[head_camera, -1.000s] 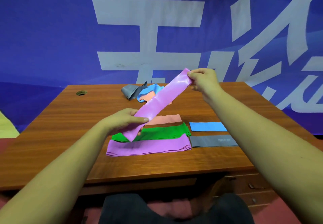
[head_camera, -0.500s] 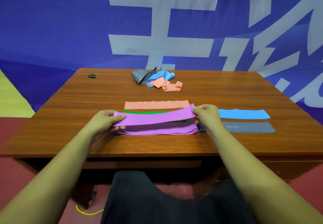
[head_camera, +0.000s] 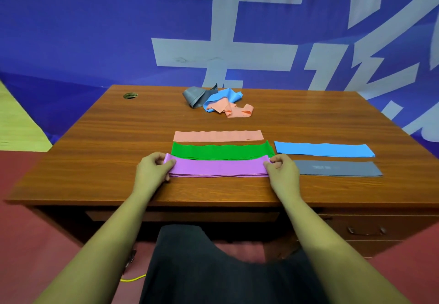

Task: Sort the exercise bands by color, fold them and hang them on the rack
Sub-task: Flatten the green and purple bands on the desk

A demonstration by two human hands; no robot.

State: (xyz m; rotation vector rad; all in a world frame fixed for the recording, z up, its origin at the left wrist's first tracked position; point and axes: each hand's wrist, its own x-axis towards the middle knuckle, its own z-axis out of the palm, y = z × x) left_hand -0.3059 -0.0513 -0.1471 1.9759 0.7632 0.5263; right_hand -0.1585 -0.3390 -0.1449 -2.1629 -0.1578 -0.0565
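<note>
A purple band (head_camera: 218,168) lies flat on the purple stack near the desk's front edge. My left hand (head_camera: 154,169) pinches its left end and my right hand (head_camera: 281,170) pinches its right end. Behind it lie a flat green band (head_camera: 222,150) and a flat peach band (head_camera: 218,135). To the right are a flat blue band (head_camera: 324,149) and a flat grey band (head_camera: 338,168). At the back of the desk sits a loose heap of unsorted bands (head_camera: 217,100) in grey, blue and peach. No rack is in view.
The wooden desk (head_camera: 99,151) has a round cable hole (head_camera: 130,95) at its back left and drawers (head_camera: 365,230) under its right side. A blue banner wall stands behind. My dark-clothed lap is below the front edge, with a yellow cable on the red floor.
Both hands brought the purple band down from a raised diagonal hold and laid it level on the purple stack. The camera moved closer and lower.
</note>
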